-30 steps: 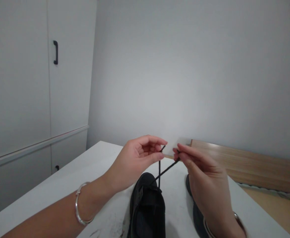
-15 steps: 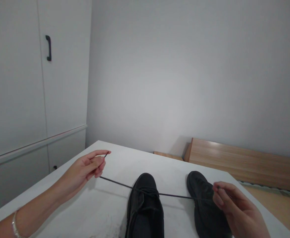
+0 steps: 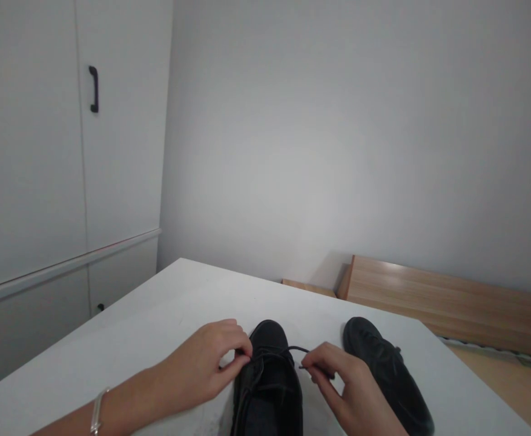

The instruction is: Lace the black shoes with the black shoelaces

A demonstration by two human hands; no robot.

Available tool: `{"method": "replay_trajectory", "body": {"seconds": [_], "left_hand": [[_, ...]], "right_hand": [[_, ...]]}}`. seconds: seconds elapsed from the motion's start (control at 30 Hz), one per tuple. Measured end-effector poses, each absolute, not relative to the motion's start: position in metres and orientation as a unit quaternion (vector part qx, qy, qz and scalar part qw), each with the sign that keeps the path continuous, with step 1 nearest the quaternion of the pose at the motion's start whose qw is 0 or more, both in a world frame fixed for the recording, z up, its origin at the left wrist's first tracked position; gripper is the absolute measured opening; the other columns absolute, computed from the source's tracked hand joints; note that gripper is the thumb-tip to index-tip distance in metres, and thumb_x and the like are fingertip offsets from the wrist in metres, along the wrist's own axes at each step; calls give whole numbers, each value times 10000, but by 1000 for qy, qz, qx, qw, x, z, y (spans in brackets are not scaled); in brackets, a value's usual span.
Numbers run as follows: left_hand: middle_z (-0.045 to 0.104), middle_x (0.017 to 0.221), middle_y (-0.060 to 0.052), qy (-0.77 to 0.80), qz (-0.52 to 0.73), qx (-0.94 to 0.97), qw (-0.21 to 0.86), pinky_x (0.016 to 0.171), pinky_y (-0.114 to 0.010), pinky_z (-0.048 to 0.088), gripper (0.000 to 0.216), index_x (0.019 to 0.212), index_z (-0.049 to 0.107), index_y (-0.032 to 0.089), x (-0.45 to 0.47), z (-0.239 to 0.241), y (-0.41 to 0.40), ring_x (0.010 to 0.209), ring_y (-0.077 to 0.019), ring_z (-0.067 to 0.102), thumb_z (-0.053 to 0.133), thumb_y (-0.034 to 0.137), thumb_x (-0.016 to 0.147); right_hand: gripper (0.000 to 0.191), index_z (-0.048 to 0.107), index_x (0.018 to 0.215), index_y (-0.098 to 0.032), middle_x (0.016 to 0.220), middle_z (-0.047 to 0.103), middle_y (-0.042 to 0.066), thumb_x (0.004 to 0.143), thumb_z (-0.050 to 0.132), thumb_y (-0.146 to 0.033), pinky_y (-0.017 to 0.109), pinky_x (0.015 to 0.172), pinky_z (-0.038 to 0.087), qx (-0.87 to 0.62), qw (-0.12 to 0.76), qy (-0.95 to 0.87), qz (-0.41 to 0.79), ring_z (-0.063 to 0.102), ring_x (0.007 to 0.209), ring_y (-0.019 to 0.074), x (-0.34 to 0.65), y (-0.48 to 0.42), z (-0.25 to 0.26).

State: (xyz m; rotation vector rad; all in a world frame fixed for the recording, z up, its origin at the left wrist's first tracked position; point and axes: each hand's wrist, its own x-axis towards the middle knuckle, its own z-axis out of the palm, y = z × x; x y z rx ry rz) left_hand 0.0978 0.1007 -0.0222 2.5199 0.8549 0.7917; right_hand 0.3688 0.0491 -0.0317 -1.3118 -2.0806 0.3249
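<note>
A black lace-up shoe (image 3: 269, 387) stands upright on the white table (image 3: 192, 297), its toe pointing away from me. My left hand (image 3: 215, 357) is at the shoe's left side, thumb and forefinger pinched by the lacing; a dark bit of lace shows under its fingers. To the right of the shoe, my right hand (image 3: 349, 384) pinches the black shoelace (image 3: 298, 349), which arcs slackly from the lacing to its fingers. Another black shoe (image 3: 392, 375) lies beyond my right hand, partly covered by it.
A white cabinet (image 3: 29, 151) with a dark handle (image 3: 94, 89) is on the left. Behind the table is a grey wall (image 3: 315, 139). A wooden headboard (image 3: 447, 303) runs along the right, past the table's edge.
Both hands have come inward from wide apart to the two sides of the near shoe. The lace, earlier stretched straight across between them, now hangs slack on the right.
</note>
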Motion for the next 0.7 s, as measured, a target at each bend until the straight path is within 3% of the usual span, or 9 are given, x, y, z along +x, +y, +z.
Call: {"method": "replay_trajectory", "body": {"seconds": [0.23,0.7], "left_hand": [[680,796,-40,290,277,901,162,703,-260,443,159,852,680,168,97,-38,103,770,-172,616,554,72,839],[621,742,-35,264,322,908,35,635,-292,389,189,802,617,172,102,-48,96,708,-177,544,477,90,900]], "right_hand": [[179,628,882,-220,798,660,6,975,476,-240,260,676,477,-497,301,-801,144,619,732,166,371,57,-52],[194,594,888,-235,810,661,-13,925,468,-92,198,674,507,-451,294,-838,89,644,720,130,376,55,-56]]}}
